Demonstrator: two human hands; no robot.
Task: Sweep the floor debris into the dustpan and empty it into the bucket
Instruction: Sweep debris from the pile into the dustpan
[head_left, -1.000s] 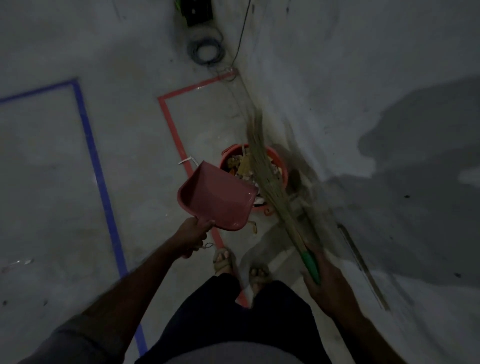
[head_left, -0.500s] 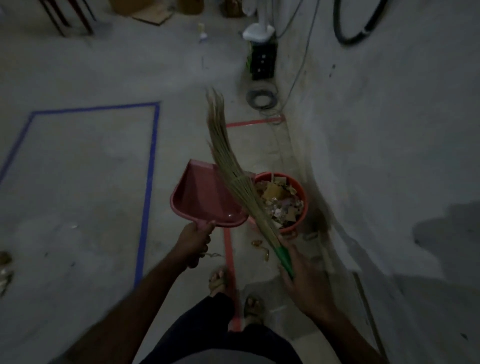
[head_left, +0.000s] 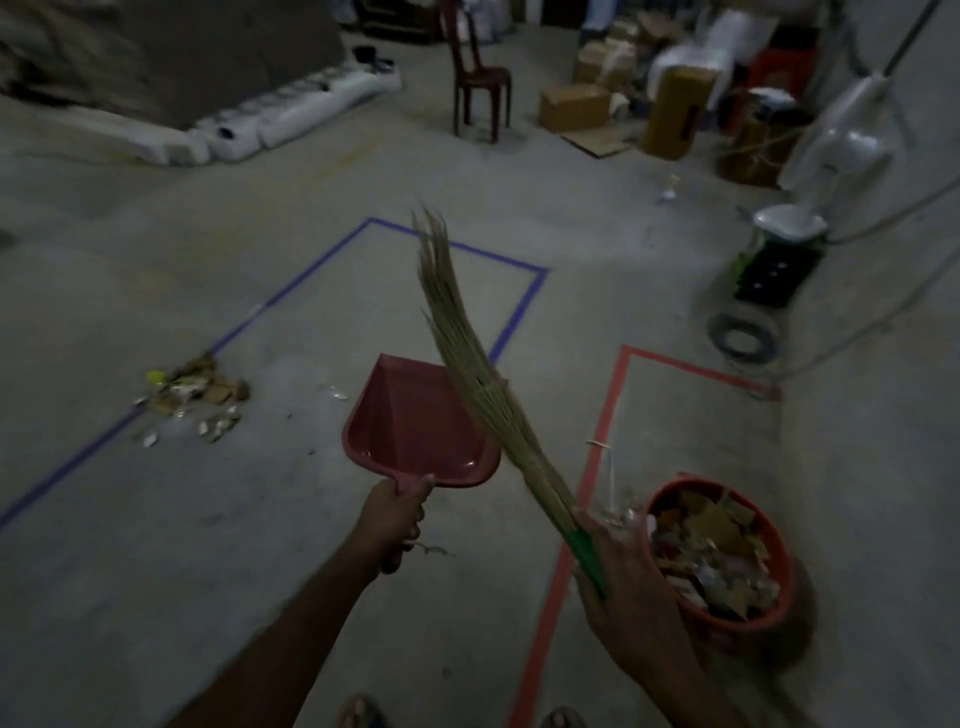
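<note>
- Since half a second ago, view has swung up and left: bucket (head_left: 719, 551) now sits lower right instead of centre, and a debris pile (head_left: 195, 397) has come into view at left.
- Dustpan (head_left: 418, 423) has moved clear of the bucket; it is held above the floor (head_left: 156, 571), pan looks bare inside.
- Left hand (head_left: 392, 519): fingers clamped round the dustpan handle, pan pointing away from the person.
- Right hand (head_left: 626, 587): fingers wrapped round the green handle of the broom (head_left: 467, 364); bristles slant up and left, crossing in front of the dustpan's right edge.
- Bucket: red, on the floor just right of the red tape line (head_left: 587, 483), filled with paper and card scraps, near the wall.
- Debris pile: scraps lying on the blue tape line (head_left: 291, 291), well apart from dustpan and bucket. A few small bits lie between pile and pan.
- Background: chair (head_left: 475, 78), cardboard boxes (head_left: 574, 106), white fan (head_left: 831, 150) by the wall, coiled cable (head_left: 743, 338) on the floor.
- Motion blur on the right hand; exact finger placement not clear.
</note>
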